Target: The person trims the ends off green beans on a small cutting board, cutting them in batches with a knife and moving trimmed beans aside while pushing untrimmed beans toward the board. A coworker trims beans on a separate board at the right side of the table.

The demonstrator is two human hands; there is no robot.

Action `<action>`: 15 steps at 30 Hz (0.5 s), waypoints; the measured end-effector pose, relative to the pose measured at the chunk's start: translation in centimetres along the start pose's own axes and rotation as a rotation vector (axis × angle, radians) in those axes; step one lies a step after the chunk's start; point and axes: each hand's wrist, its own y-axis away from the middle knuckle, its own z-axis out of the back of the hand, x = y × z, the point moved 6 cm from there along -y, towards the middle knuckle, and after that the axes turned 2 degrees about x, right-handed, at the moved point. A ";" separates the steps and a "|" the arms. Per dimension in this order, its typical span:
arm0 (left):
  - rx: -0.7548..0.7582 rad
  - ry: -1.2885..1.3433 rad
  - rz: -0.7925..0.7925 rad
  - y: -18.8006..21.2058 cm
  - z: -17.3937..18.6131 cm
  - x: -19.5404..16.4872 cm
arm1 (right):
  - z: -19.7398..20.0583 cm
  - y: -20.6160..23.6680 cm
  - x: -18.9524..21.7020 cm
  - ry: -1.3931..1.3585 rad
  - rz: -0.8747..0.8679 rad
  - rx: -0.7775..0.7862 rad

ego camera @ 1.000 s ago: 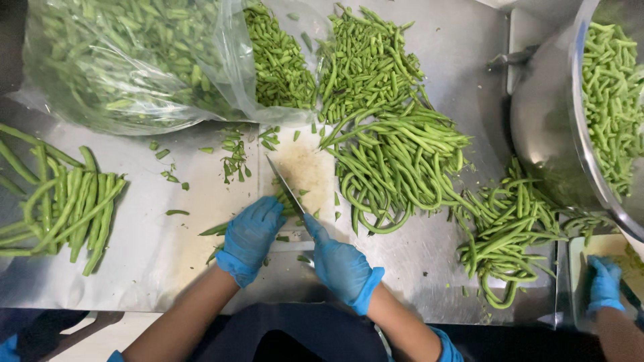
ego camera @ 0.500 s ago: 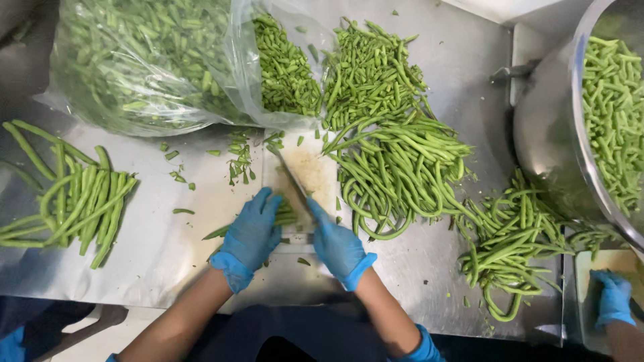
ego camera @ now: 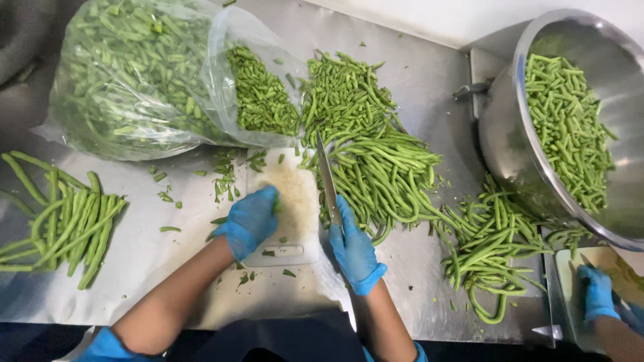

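Observation:
Both my hands wear blue gloves. My right hand [ego camera: 353,243] grips a knife [ego camera: 327,179] whose blade points away from me along the right edge of a small white cutting board [ego camera: 295,201]. My left hand [ego camera: 251,219] is curled on the board's left edge, apparently closed over a few beans; what it holds is mostly hidden. A big pile of long green beans [ego camera: 386,174] lies right of the knife. Beyond the board sits a heap of cut bean pieces [ego camera: 342,94].
A clear plastic bag [ego camera: 144,80] full of cut beans lies at the back left. Whole beans [ego camera: 64,218] lie at the left, more beans [ego camera: 490,248] at the right. A large steel bowl [ego camera: 530,144] holds beans. Another person's gloved hand [ego camera: 596,291] works at a board at the lower right.
My right hand has swung the knife rightward, from across the board to its right edge. My left hand has shifted to the board's left edge.

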 end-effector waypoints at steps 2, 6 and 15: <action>-0.109 0.520 -0.021 -0.6 1.5 -0.1 | 0.1 0.0 0.8 -0.064 0.110 -0.035; -0.303 1.537 0.031 -1.8 1.1 -0.1 | -0.1 0.4 1.3 -0.192 0.045 -0.011; -0.587 1.798 0.322 1.7 -1.9 4.0 | -3.3 -1.0 1.1 0.160 -0.167 0.249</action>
